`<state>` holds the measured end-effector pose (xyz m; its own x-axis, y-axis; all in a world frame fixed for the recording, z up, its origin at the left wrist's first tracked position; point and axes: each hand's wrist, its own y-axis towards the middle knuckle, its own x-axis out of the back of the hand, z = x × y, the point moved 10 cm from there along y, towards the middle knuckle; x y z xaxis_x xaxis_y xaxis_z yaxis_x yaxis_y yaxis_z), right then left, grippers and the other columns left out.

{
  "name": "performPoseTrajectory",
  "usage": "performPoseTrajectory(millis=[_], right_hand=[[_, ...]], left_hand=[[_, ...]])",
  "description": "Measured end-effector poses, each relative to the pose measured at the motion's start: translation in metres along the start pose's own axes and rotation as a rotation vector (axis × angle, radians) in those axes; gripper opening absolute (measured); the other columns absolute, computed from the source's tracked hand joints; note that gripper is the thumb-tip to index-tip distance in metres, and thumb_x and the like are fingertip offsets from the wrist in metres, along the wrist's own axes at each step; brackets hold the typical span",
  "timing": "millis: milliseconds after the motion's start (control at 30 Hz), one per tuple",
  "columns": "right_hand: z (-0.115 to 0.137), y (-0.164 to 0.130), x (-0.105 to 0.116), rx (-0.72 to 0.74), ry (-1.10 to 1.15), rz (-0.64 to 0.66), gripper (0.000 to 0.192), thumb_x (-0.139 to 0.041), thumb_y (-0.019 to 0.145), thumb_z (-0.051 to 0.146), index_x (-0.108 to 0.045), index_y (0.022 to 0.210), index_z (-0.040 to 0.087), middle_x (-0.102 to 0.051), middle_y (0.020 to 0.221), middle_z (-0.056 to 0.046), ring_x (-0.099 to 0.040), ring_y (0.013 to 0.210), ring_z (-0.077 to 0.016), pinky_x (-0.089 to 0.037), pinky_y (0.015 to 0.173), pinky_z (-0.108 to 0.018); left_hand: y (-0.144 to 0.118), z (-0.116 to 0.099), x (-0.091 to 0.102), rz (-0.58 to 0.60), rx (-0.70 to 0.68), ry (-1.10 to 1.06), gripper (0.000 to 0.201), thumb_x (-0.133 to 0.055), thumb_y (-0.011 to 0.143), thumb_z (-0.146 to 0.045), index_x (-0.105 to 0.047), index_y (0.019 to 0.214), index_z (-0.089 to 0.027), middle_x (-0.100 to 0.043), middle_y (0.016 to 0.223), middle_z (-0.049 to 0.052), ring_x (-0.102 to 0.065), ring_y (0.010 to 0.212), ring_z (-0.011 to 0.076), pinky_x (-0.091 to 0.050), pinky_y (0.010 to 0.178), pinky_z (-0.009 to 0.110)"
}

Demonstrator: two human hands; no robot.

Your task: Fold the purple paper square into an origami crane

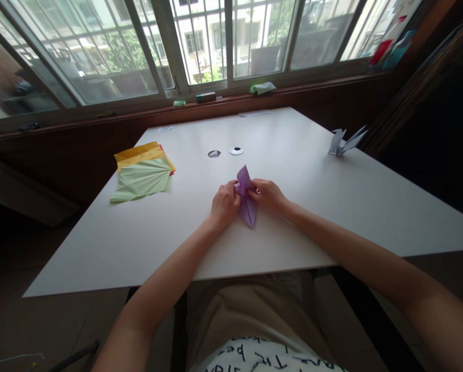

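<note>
A folded piece of purple paper (249, 209) stands out between my hands over the middle of the white table (169, 248). It is long and pointed at both its near and far ends, with a crease down the near part. My left hand (226, 202) grips its left side with curled fingers. From the right, my right hand (269, 195) pinches the paper near its middle. The fingertips hide part of the folds there.
Creased green paper (142, 181) lies over yellow paper (138, 153) at the table's left. A grey folded paper bird (341, 143) stands at the right. Two round discs, one dark (214, 154) and one white (236, 151), lie beyond my hands. Small packets line the windowsill.
</note>
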<state>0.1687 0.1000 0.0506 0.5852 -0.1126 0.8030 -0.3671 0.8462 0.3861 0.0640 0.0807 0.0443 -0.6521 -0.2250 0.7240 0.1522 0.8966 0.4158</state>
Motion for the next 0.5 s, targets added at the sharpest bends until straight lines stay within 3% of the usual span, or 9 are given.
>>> performPoseTrajectory(millis=[233,500], right_hand=[[-0.010,0.002,0.005,-0.090,0.182,-0.078,0.013,-0.048,0.073,0.022,-0.054,0.064,0.015,-0.055,0.062,0.001,-0.046,0.057,-0.0103,-0.032,0.056,-0.022],[-0.010,0.001,0.013,-0.143,0.184,-0.111,0.013,-0.049,0.070,0.022,-0.046,0.059,0.017,-0.050,0.057,0.003,-0.042,0.054,-0.0093,-0.028,0.052,-0.022]], left_hand=[[0.005,0.019,-0.010,0.065,0.160,-0.405,0.032,-0.054,0.079,-0.030,-0.048,0.108,-0.018,-0.064,0.092,0.007,-0.059,0.082,0.0160,-0.047,0.072,0.029],[0.006,0.025,-0.009,0.069,0.214,-0.507,0.019,-0.061,0.070,-0.027,-0.060,0.086,-0.017,-0.066,0.087,0.003,-0.058,0.074,0.0128,-0.046,0.071,0.026]])
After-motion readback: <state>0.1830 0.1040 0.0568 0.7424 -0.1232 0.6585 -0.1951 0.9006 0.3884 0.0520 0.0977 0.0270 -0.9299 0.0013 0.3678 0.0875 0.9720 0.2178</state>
